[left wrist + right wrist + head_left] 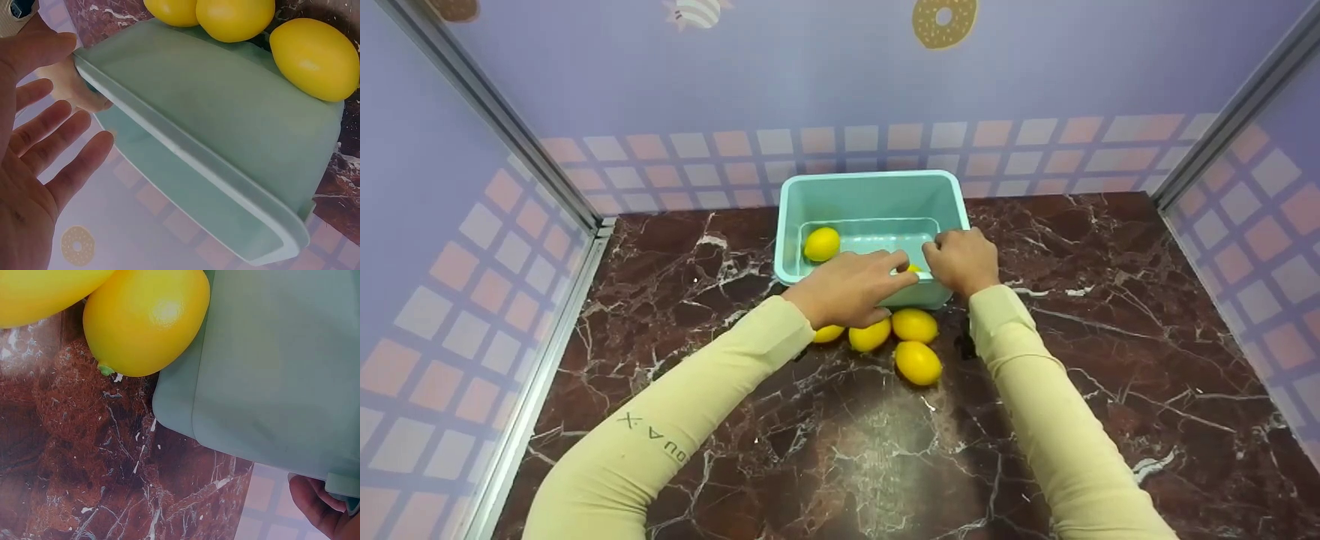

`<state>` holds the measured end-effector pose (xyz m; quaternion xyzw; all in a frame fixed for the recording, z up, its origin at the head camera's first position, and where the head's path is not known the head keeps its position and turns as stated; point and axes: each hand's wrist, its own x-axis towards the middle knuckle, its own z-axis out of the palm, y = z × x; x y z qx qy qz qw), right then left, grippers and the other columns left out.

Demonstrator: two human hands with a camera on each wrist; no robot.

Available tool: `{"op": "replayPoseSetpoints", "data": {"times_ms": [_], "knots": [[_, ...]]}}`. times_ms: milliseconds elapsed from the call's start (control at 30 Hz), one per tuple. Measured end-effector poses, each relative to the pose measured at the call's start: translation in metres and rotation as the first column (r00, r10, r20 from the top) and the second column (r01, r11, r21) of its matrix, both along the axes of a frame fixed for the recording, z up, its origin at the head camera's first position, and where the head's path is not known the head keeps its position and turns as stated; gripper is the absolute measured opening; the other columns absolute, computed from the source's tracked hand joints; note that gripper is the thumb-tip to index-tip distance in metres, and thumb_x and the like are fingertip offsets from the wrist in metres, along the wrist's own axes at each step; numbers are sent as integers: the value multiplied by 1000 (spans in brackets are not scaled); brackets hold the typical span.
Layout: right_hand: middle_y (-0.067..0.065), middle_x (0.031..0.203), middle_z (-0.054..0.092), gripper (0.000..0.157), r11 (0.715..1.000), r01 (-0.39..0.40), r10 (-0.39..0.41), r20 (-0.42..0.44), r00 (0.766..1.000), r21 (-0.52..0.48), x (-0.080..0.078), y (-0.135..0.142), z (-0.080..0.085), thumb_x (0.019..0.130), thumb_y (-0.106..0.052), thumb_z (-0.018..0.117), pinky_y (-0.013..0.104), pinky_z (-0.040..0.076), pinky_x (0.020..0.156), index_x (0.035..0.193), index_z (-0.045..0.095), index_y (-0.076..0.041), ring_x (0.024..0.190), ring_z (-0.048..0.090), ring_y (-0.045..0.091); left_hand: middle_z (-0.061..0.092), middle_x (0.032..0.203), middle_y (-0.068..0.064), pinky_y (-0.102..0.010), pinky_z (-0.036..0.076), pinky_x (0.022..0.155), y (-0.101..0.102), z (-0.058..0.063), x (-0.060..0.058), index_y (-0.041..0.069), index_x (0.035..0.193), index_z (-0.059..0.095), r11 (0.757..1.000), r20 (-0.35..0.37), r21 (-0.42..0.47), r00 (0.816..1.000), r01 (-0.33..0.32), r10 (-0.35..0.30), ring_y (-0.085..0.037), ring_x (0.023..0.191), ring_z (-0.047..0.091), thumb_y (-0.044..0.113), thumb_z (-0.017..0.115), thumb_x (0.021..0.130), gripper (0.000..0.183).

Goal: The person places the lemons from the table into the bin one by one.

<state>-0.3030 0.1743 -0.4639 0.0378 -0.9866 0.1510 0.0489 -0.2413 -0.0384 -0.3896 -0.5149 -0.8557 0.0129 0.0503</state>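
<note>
A light teal plastic bin stands on the dark red marble-patterned table. My left hand hovers over its near rim, fingers spread and apart from any lemon in the left wrist view. My right hand grips the bin's rim at the near right corner, fingers curled over the edge; its fingertips show under the rim in the right wrist view. One lemon lies inside at the left. Another lemon shows just behind the near rim, mostly hidden by the rim and left hand.
Several lemons lie on the table before the bin, including a front lemon and a lemon close to the bin's wall. My left arm partly covers a lemon. A patterned purple back wall rises behind the bin, with side walls left and right.
</note>
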Motion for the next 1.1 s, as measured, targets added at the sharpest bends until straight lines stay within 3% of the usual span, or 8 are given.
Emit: {"op": "replayPoseSetpoints", "data": {"times_ms": [400,733,1100], "knots": [[17,84,67,44,1000,-1,1,26,1000,19,-2,1,-2,93,-38,36,59,49,78,66,57,-10,96,61,42,54,112,-6,-37,51,59,-2,-8,1,17,123,56,1000,20,14,1000,-16,16,-22,81,53,19,67,81,44],[16,81,66,45,1000,1,-1,37,999,22,-1,0,0,94,-37,36,58,49,77,64,56,-11,95,61,41,52,106,-5,-36,49,61,-2,-13,3,15,116,56,1000,38,14,999,-13,13,-22,80,51,19,64,82,35],[17,80,66,45,1000,2,-2,37,999,14,0,0,1,95,-38,36,57,49,76,63,54,-11,91,61,41,52,112,-5,-37,52,65,-2,-20,5,14,117,55,1000,69,12,998,-11,10,-21,85,53,20,66,83,36]]}}
